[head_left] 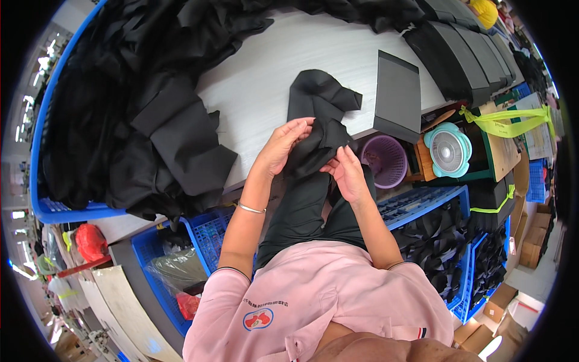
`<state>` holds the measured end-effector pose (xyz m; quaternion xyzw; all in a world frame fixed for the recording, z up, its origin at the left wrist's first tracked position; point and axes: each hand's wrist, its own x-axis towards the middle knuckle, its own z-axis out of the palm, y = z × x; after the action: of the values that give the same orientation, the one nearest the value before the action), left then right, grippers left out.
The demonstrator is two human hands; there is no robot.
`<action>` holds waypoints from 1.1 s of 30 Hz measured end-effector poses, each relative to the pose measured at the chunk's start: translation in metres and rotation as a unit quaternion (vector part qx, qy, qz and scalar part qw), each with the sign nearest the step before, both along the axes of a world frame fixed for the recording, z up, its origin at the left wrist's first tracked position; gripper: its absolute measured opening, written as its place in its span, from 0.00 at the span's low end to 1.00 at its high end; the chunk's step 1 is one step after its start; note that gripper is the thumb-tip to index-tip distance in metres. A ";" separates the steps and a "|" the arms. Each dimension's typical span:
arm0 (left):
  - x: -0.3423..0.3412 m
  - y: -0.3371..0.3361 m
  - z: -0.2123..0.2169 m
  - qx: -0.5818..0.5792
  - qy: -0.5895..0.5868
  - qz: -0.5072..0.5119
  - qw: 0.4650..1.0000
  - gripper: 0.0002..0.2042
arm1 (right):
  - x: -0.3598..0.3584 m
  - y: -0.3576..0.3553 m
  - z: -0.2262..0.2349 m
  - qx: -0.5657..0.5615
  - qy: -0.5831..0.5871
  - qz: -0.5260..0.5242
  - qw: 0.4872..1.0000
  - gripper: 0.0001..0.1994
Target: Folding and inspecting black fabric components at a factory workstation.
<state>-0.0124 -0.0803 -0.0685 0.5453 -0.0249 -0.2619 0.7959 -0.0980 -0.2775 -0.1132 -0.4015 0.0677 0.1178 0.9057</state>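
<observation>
A black piece of cloth [318, 142] hangs between my two hands at the table's front edge, and its far part trails onto the tabletop. My left hand [283, 145] pinches its left side, thumb and fingers closed on the edge. At the lower right of the cloth, my right hand [348, 172] grips the border with thumb and index finger. Folds hide where the fingertips meet it. A flat dark grey stack of panels [397, 96] lies to the right of the cloth on the white table [253, 78].
Heaped black cloth pieces [181, 139] fill the left, beside a blue crate rim [45, 151]. A purple basket [386, 160] and a small turquoise fan [447, 149] stand right. More blue crates [422, 202] with black pieces flank my legs. Grey-black stacks [452, 57] line the far right.
</observation>
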 end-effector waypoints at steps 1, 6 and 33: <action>-0.001 -0.002 0.000 -0.038 0.045 -0.027 0.998 0.21 | 0.003 -0.002 0.003 0.001 0.000 -0.005 1.000 0.21; -0.001 -0.010 -0.015 -0.151 0.097 -0.085 0.980 0.14 | 0.014 -0.018 -0.002 0.239 0.030 0.026 0.970 0.28; -0.021 -0.011 -0.005 0.119 -0.106 0.391 0.907 0.11 | 0.053 0.008 0.051 -0.255 -0.079 -0.117 0.956 0.13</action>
<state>-0.0339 -0.0913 -0.0738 0.6263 0.1370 0.1282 0.7567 -0.0448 -0.2691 -0.0621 -0.6167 0.0701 -0.0425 0.7830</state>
